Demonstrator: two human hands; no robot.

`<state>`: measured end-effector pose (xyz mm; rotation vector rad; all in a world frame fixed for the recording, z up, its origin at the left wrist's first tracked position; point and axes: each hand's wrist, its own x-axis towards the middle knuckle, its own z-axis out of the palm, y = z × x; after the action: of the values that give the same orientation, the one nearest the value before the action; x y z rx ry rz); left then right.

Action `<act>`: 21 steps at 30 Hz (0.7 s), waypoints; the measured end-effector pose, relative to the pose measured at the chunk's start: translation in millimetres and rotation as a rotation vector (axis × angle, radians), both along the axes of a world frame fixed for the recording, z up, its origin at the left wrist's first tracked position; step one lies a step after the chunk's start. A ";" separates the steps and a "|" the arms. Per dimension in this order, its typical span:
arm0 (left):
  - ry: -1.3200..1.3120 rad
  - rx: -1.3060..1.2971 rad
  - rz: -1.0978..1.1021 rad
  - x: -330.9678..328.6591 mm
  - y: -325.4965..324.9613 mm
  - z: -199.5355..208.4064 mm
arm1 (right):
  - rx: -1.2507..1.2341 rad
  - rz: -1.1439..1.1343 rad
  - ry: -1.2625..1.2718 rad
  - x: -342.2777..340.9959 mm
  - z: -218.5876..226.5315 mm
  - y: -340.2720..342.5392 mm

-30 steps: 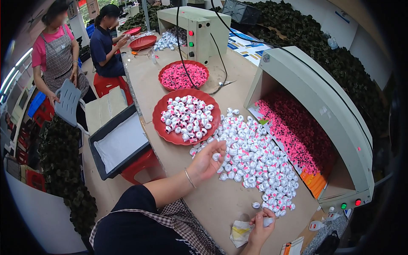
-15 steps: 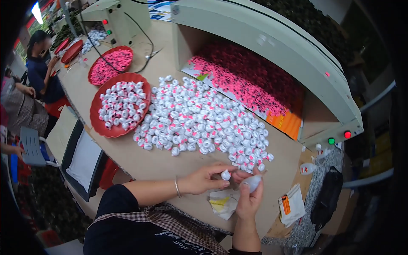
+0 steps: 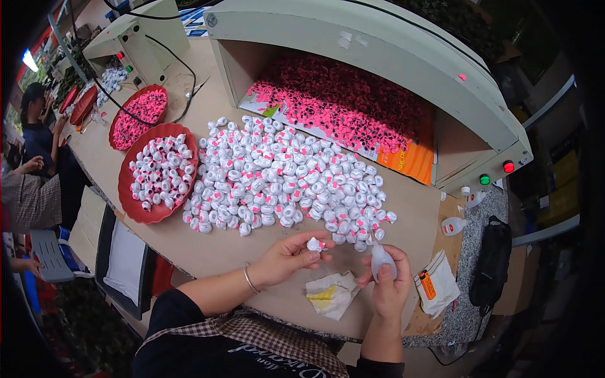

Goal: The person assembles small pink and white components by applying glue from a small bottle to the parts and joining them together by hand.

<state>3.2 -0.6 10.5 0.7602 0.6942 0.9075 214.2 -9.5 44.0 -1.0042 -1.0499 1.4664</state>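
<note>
Pairing squeeze bottle (image 3: 382,264) with white-and-pink piece (image 3: 315,244) looked like the step: left hand (image 3: 280,259) pinched the piece above the table (image 3: 208,252), near the loose pile (image 3: 277,173); right hand (image 3: 391,290) gripped the bottle, narrow end toward the pile, apart from the piece. Next move seemed to need careful alignment.

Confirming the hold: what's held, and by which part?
Left hand: small white-and-pink rounded piece, by its sides. Right hand: translucent white plastic squeeze bottle, by its body.
</note>
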 end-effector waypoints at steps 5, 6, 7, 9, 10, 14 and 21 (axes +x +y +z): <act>-0.056 -0.046 0.014 -5.0 -0.6 -3.0 | 0.015 0.050 0.122 -2.1 17.1 -5.1; -0.017 -0.012 0.003 -6.4 0.8 -6.6 | 0.025 0.089 0.132 -6.1 14.7 -4.7; 0.022 0.022 -0.009 -7.0 1.7 -8.9 | 0.026 0.090 0.133 -10.8 8.4 -3.4; 0.040 0.039 0.004 -7.4 -0.9 -10.8 | 0.001 0.016 0.182 -20.0 -8.2 -0.2; 0.056 0.055 0.015 -8.0 -2.5 -11.1 | 0.000 0.015 0.186 -21.1 -11.3 0.4; -0.010 0.136 0.066 -3.2 0.4 -6.4 | 0.149 -0.037 0.126 -24.4 -14.8 1.7; -0.069 0.029 0.088 -4.2 1.7 -9.7 | 0.318 -0.158 -0.028 -28.9 -19.4 -2.9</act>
<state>-1.0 1.0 0.7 0.7252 0.6584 1.0216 185.3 -12.5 24.6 -0.8595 -1.1542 1.1189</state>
